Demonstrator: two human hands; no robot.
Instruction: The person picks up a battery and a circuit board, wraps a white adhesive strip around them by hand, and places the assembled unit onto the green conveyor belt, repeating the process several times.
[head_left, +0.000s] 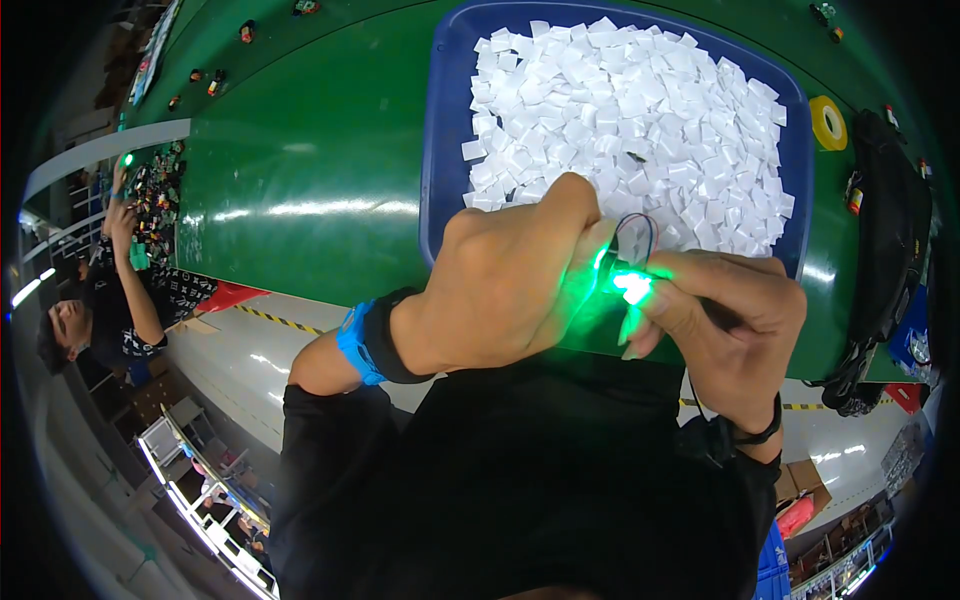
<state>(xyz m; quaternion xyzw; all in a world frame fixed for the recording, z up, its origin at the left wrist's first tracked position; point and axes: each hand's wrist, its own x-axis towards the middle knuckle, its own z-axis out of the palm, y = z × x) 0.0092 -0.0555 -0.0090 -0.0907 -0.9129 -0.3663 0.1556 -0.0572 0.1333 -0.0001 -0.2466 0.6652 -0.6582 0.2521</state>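
Both hands meet at the near edge of a blue tray (pixel 436 165), in front of my body. Between their fingertips is a small light module (pixel 632 284) glowing bright green, with thin red and dark wires (pixel 652 230) looping up from it. My left hand (pixel 510 285) pinches at its left side, thumb and finger lit green. My right hand (pixel 735 315) pinches the right side between thumb and forefinger. Glare hides the module's exact shape. Behind the hands the tray holds a heap of small white square pieces (pixel 630 110), with a small dark part (pixel 636 157) lying on top.
The tray stands on a green table (pixel 310 170). A yellow tape roll (pixel 828 124) and a black bag (pixel 890 220) lie to its right. Small electronic parts (pixel 215 82) are scattered at the far left. Another person (pixel 125 290) works at the left beside a pile of parts (pixel 155 200).
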